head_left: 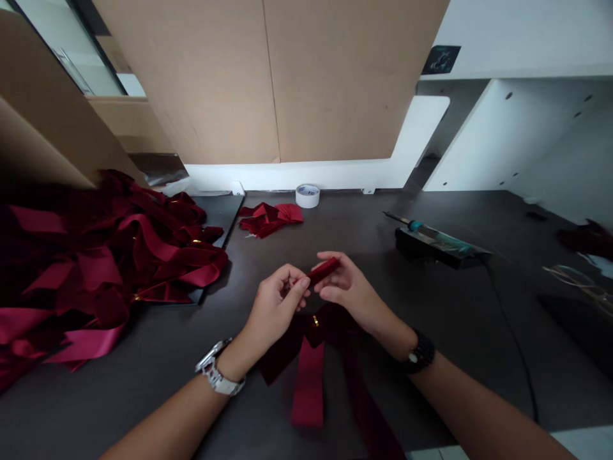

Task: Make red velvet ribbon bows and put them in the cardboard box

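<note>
Between the thumb and fingers of my left hand [282,295] is one end of a short, narrow strip of dark red velvet ribbon [324,272]. The strip's other end lies against the fingers of my right hand [345,287], whose thumb stands apart from them. Just below both hands, a dark red velvet bow [282,351] rests on the dark table, with a small gold-coloured piece [315,321] at its middle. One ribbon tail [308,390] shows its smoother red side, and a darker tail runs toward the table's front edge. My right hand partly covers the bow's upper right.
A large heap of red ribbon bows [143,255] fills the left side. Farther back lie small red ribbon pieces [271,218] beside a white tape roll [307,196]. On the right, a soldering iron [431,236] rests on a black holder [421,252], its cord trailing forward. Cardboard [287,83] stands behind.
</note>
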Available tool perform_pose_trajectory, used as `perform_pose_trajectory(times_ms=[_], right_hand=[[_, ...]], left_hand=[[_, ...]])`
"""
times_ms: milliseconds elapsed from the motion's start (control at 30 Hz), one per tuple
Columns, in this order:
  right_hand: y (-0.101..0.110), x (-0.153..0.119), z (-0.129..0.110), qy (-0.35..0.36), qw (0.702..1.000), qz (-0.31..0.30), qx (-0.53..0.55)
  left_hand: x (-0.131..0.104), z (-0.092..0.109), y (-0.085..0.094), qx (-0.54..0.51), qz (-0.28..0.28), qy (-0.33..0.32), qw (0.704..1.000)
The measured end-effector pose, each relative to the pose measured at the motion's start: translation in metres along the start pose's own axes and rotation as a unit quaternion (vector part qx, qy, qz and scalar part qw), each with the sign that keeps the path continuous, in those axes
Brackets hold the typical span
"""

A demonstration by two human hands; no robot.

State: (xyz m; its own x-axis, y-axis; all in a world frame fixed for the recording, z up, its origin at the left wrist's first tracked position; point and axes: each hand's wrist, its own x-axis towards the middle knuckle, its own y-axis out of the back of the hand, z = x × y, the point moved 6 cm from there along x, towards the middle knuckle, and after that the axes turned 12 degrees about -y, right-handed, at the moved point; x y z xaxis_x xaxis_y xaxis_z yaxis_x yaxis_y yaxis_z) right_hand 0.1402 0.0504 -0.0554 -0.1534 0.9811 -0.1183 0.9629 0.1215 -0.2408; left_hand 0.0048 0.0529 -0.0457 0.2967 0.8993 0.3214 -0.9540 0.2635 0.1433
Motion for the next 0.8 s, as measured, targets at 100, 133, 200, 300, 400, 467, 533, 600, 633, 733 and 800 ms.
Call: perform_pose_trajectory(times_ms=[100, 133, 200, 300, 400, 467, 533, 600, 633, 733, 800], right_hand=[[-0.002, -0.001, 0.007, -0.020, 0.999, 0.034, -0.018], [-0.001, -0.001, 0.007, -0.023, 0.998, 0.046, -0.021], [0.004, 0.000, 0.004, -0.025, 0.998, 0.059, -0.016], [0.017, 0.003, -0.005, -0.032, 0.998, 0.051, 0.014], [0.022, 0.004, -0.010, -0.069, 0.997, -0.018, 0.020], [0.019, 0.001, -0.011, -0.095, 0.991, -0.090, -0.011], [0.013, -0.003, -0.011, -0.110, 0.979, -0.161, -0.066], [0.007, -0.007, -0.011, -0.108, 0.965, -0.208, -0.121], [0.005, -0.008, -0.011, -0.104, 0.960, -0.220, -0.141], [0.002, -0.010, -0.014, -0.081, 0.953, -0.221, -0.189], [0.003, -0.010, -0.016, -0.063, 0.949, -0.208, -0.230]], left_hand=[[-0.002, 0.001, -0.003, 0.023, -0.016, -0.022, 0.999], [-0.002, 0.001, -0.003, 0.036, -0.024, -0.027, 0.999], [-0.001, 0.002, -0.002, 0.075, -0.064, -0.035, 0.995], [-0.002, 0.003, -0.004, 0.178, -0.205, -0.067, 0.960], [-0.007, 0.003, -0.006, 0.254, -0.307, -0.092, 0.913], [-0.006, 0.002, -0.006, 0.237, -0.317, -0.079, 0.915], [-0.005, 0.003, -0.006, 0.183, -0.310, -0.050, 0.932], [-0.003, 0.005, -0.008, 0.128, -0.303, -0.029, 0.944], [-0.002, 0.007, -0.008, 0.106, -0.300, -0.027, 0.948], [-0.002, 0.012, -0.008, 0.069, -0.295, -0.031, 0.952], [-0.003, 0.014, -0.007, 0.061, -0.295, -0.030, 0.953]])
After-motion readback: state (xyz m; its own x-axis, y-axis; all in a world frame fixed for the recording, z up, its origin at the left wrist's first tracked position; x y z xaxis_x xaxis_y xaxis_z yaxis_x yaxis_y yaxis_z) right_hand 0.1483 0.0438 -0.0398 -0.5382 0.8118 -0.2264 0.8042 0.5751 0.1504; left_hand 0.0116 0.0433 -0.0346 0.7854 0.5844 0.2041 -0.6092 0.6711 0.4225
